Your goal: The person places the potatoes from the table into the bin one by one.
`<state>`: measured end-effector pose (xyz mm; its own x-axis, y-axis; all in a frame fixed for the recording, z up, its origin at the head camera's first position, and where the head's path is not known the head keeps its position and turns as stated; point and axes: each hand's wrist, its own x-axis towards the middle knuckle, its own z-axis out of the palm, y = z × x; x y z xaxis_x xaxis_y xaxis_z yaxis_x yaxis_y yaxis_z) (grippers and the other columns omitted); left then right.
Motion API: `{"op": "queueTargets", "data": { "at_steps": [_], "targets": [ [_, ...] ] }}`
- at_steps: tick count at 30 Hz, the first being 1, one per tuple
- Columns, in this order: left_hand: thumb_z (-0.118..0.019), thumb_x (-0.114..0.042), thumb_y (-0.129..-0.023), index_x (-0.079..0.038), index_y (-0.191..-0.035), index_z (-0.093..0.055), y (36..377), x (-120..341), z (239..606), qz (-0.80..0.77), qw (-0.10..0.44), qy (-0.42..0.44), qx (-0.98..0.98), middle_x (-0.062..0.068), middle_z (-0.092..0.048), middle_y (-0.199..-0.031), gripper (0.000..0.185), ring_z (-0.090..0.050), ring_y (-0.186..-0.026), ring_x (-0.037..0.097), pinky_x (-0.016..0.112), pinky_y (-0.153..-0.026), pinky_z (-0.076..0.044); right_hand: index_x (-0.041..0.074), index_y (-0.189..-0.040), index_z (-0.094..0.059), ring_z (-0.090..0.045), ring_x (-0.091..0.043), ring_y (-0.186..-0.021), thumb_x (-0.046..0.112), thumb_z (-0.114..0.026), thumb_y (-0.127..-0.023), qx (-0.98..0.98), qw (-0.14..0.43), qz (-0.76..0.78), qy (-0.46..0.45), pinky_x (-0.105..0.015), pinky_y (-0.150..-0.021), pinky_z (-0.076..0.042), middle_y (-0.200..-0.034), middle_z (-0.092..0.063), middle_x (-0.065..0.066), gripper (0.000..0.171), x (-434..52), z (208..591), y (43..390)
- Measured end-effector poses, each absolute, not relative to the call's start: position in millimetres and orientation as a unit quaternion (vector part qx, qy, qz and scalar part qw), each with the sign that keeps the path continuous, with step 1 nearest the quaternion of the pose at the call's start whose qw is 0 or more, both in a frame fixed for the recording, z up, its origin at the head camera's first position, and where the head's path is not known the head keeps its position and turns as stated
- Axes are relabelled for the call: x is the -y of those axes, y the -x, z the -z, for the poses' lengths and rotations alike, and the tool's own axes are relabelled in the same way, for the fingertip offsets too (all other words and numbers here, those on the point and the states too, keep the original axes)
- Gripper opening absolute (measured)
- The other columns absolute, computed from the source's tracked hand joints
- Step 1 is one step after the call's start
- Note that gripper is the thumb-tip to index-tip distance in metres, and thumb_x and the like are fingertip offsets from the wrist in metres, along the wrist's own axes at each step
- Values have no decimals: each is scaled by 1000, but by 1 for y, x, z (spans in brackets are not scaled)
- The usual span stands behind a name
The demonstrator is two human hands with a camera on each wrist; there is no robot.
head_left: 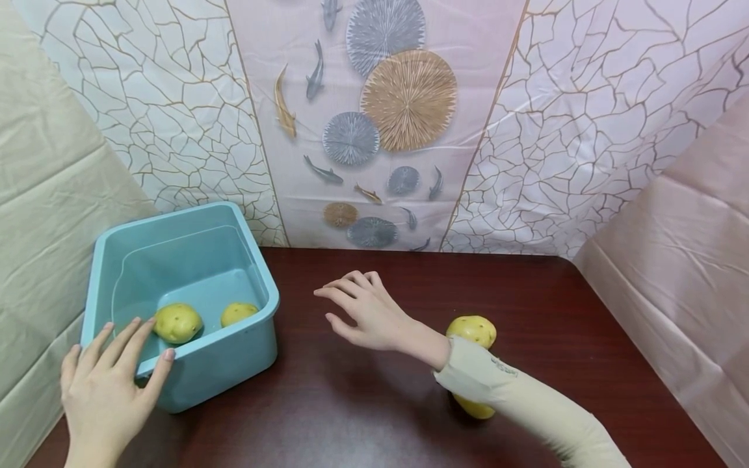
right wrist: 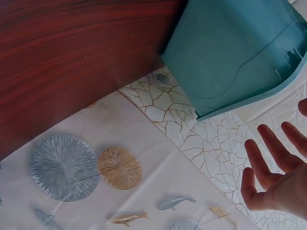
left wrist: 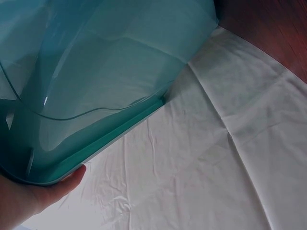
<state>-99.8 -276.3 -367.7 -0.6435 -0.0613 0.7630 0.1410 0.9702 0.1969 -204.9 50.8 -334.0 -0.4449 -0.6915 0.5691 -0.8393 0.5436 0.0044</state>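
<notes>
A blue plastic bin [head_left: 219, 374] stands on the left of the table, with two yellow potatoes inside: one potato [head_left: 178, 323] near the front wall and another potato [head_left: 238, 314] to its right. My left hand [head_left: 108, 383] rests at the bin's near left rim, fingers extended over the edge. In the left wrist view, a finger shows along the bin's rim [left wrist: 115, 139]. My right hand [head_left: 368, 312] hovers over the table right of the bin, holding nothing, its fingers loosely spread. Beneath the right forearm, more yellow potatoes [head_left: 471, 330] lie on the table, partly hidden by the sleeve.
The dark red wooden table [head_left: 562, 364] reaches back to a patterned curtain [head_left: 363, 195]. Cream cloth [head_left: 47, 195] hangs close by the bin on the left, and pinkish cloth [head_left: 679, 260] borders the table on the right.
</notes>
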Motion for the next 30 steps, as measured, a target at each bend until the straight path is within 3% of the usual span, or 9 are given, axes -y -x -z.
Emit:
{"op": "queueTargets", "data": {
  "at_steps": [15, 25, 30],
  "targets": [
    [-50, -47, -82, -8, -114, -58, 102, 276, 368, 127, 413, 25, 902, 23, -58, -114, 52, -39, -123, 39, 60, -101, -20, 22, -113, -58, -48, -9, -97, 25, -57, -82, 845, 249, -136, -453, -31, -77, -32, -105, -61, 12, 31, -85, 349, 198],
    [-56, -36, -82, -8, -119, -53, 99, 285, 353, 119, 340, -14, 933, 24, -50, -125, 47, -31, -127, 42, 61, -93, -25, 21, -114, -57, -49, -11, -97, 23, -57, -82, 854, 240, -136, -441, -33, -79, -33, -106, -61, 10, 32, -113, 353, 193],
    [-52, -32, -86, -3, -126, -47, 106, 297, 343, 158, 295, -17, 942, 28, -40, -133, 49, -27, -128, 45, 62, -99, -21, 20, -113, -58, -50, -13, -96, 22, -59, -80, 857, 251, -136, -429, -34, -76, -33, -106, -61, 8, 33, -130, 354, 190]
  ]
}}
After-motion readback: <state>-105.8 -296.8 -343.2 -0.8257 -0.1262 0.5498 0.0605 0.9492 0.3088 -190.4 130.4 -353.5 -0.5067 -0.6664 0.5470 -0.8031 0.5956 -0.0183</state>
